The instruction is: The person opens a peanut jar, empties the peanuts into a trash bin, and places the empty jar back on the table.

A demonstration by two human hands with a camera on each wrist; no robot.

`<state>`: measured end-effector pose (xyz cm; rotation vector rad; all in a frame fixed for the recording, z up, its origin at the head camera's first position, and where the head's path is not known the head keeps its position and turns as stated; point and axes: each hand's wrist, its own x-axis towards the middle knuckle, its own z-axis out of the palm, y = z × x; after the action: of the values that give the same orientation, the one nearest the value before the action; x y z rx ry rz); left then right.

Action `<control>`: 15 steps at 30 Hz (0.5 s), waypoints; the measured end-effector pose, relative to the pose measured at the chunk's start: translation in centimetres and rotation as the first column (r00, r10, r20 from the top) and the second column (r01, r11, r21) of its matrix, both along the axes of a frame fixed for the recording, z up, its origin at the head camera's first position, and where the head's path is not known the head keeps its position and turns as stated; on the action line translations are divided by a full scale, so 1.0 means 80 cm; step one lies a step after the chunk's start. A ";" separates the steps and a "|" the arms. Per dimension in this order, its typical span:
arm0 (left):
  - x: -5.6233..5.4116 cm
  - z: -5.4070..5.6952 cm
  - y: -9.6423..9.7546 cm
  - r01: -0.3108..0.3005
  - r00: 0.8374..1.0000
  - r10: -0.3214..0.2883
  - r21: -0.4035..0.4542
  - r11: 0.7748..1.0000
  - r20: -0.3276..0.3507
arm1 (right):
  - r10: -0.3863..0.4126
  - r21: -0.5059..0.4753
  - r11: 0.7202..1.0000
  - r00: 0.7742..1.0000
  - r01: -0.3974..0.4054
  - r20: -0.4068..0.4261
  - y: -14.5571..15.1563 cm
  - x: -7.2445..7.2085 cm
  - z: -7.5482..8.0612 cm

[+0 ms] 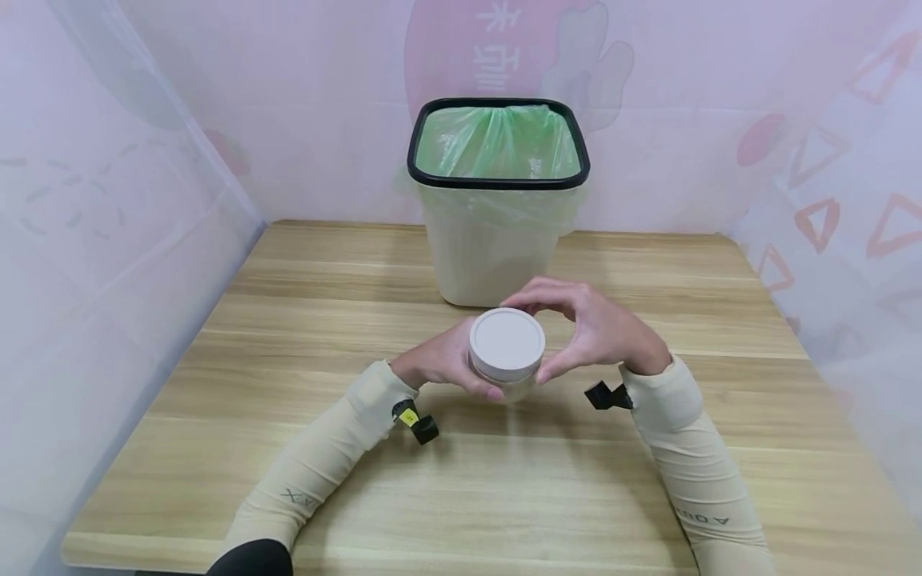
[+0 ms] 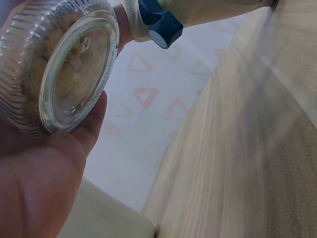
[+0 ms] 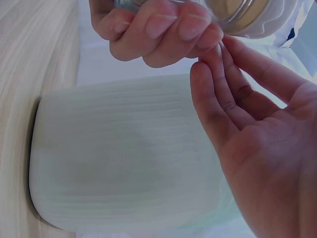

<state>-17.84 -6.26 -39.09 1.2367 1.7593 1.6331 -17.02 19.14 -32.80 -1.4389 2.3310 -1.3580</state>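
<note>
- The left hand [image 1: 450,360] grips a clear ribbed jar [image 2: 77,74], its thumb along the side facing the near edge of the table [image 1: 497,496] and its fingers wrapped round the far side.
- The right hand [image 1: 594,328] curves round the white lid [image 1: 507,340], thumb at the lid's right side and fingertips at its far rim, with a gap between palm and lid; how firmly it presses cannot be told.
- The jar is raised above the middle of the table, lid upward, lid on; brown contents show through its clear base.
- A pale bin [image 1: 490,240] stands upright by the table's back edge, around the middle of that edge, just beyond the hands.
- A green plastic liner [image 1: 504,140] lines the bin, tucked under its black rim [image 1: 497,183].
- Beige sleeves [image 1: 691,440] reach in over the table's near edge, one toward each side; a small black device [image 1: 425,430] is fixed at each wrist.
- Pale printed sheeting [image 1: 324,120] rises behind the back edge and along both side edges.
</note>
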 end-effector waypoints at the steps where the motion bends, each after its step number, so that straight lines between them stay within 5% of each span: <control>1: 0.000 0.000 0.000 -0.003 1.000 0.003 0.000 1.000 -0.001 | -0.004 0.006 1.000 1.000 0.004 -0.006 0.001 0.000 0.000; 8: -0.003 -0.003 -0.001 -0.090 0.996 0.090 0.008 0.996 -0.014 | -0.123 0.030 0.992 0.991 0.125 -0.057 0.004 0.001 0.003; 15: -0.003 0.001 0.003 -0.241 0.970 0.241 0.017 0.970 0.017 | -0.279 0.031 0.957 0.947 0.287 -0.162 0.000 0.005 0.007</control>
<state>-18.07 -6.04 -39.02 1.0488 1.9522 1.7897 -16.66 19.13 -32.25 -1.2755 2.7418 -1.2692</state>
